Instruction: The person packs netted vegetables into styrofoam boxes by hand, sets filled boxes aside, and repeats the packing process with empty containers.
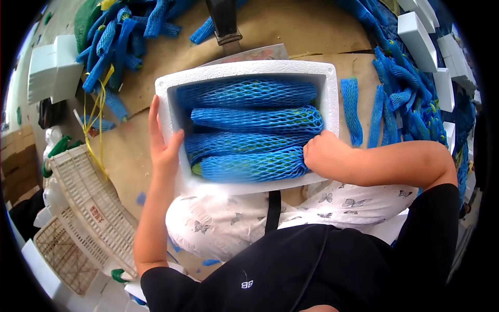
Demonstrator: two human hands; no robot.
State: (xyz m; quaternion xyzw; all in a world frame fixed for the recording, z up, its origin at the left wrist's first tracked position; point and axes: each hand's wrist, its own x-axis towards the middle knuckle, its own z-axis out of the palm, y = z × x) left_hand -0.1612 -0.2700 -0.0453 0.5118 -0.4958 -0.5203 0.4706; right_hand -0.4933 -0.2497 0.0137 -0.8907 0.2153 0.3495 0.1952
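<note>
A white foam box (pixel 244 66) lies across my lap, tilted slightly. Inside, several long green vegetables in blue foam net sleeves (pixel 254 118) lie side by side; their exact kind is hidden by the mesh. My left hand (pixel 165 148) rests against the box's left wall, fingers stretched along the outside and thumb apart near the rim. Over the right wall reaches my right hand (pixel 325 152), its fingers curled at the right end of the lowest net-sleeved vegetable (pixel 252 165). The fingertips are partly hidden there.
Piles of blue-netted produce lie at the upper left (pixel 117 39) and right (pixel 410 99). Loose netted pieces (pixel 351 112) sit right of the box. White foam boxes (pixel 54 67) stand at both sides. Cream plastic crates (pixel 93 208) lean at left, near yellow straps (pixel 96 125). A dark metal post (pixel 223 21) rises behind.
</note>
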